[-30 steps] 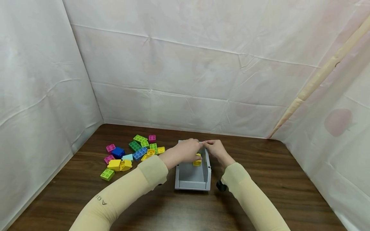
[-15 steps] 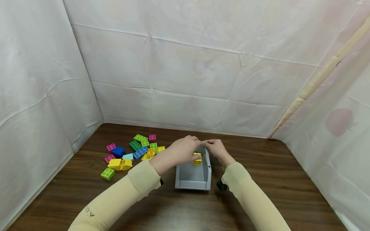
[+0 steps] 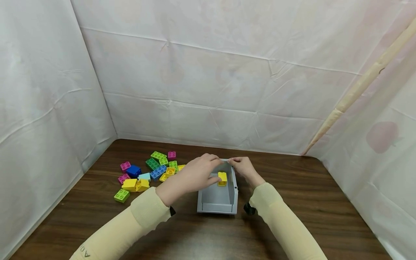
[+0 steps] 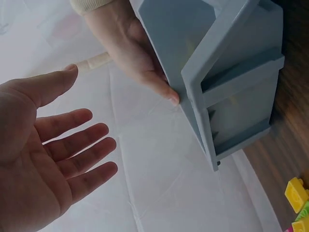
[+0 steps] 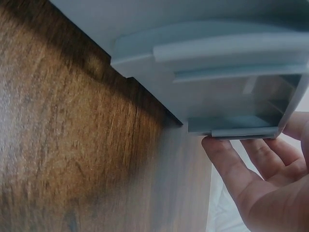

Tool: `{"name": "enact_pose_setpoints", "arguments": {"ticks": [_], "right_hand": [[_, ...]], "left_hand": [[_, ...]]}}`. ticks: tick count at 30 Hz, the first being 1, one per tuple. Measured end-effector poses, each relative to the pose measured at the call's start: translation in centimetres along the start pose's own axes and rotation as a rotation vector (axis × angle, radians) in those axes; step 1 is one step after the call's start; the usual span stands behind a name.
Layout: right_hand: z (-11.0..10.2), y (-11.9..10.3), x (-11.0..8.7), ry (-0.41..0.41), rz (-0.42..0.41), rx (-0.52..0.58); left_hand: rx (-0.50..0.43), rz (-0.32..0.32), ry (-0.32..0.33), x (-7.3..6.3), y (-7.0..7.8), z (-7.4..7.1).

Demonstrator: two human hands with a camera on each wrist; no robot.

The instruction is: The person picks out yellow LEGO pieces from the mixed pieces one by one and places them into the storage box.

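A grey open-topped plastic box stands on the table, a yellow toy brick lying inside it. My right hand grips the box's far right corner; in the right wrist view its fingers curl against the box's end wall. My left hand hovers over the box's left side with its fingers spread and nothing in them. The left wrist view shows that same hand's open palm apart from the grey box. The left hand covers part of the box's left wall in the head view.
Several loose toy bricks lie left of the box, among them a blue brick, a dark green brick, a yellow brick and a lime brick. White sheeting hangs behind the wooden table.
My left hand has drawn back to the left and lifted away from the yellow brick, its fingers opening. The brick stays in the box. My right hand has kept its place.
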State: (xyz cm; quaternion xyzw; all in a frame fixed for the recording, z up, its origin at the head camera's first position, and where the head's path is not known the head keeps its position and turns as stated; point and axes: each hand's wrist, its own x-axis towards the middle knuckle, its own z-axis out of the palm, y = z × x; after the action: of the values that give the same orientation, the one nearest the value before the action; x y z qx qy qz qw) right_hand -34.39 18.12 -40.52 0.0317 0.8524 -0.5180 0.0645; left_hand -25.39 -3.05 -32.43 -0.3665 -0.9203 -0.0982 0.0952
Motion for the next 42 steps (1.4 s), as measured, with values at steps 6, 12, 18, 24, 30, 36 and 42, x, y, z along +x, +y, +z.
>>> {"name": "enact_pose_setpoints", "arguments": {"ticks": [6, 12, 18, 24, 30, 36, 42], "right_hand": [[0.0, 0.1, 0.1, 0.004, 0.001, -0.013], [0.0, 0.3, 0.1, 0.003, -0.011, -0.028], [0.0, 0.6, 0.2, 0.012, -0.012, -0.037], [0.0, 0.6, 0.2, 0.014, -0.008, -0.034], [-0.1, 0.4, 0.2, 0.004, 0.004, -0.027], [-0.2, 0.2, 0.0, 0.007, 0.004, -0.041], [-0.1, 0.2, 0.1, 0.000, 0.000, -0.031]], "left_hand": [[-0.030, -0.014, 0.017, -1.5, -0.3, -0.1], [-0.048, -0.009, 0.020, -3.5, -0.8, 0.1], [-0.059, -0.033, 0.016, -5.4, -1.8, 0.9], [-0.085, -0.082, -0.013, -7.4, -2.9, 1.6], [-0.102, -0.145, -0.002, -9.5, -4.2, 2.1], [-0.133, -0.213, 0.011, -11.2, -5.8, 2.4], [-0.133, -0.265, 0.023, -12.9, -7.4, 2.7]]}}
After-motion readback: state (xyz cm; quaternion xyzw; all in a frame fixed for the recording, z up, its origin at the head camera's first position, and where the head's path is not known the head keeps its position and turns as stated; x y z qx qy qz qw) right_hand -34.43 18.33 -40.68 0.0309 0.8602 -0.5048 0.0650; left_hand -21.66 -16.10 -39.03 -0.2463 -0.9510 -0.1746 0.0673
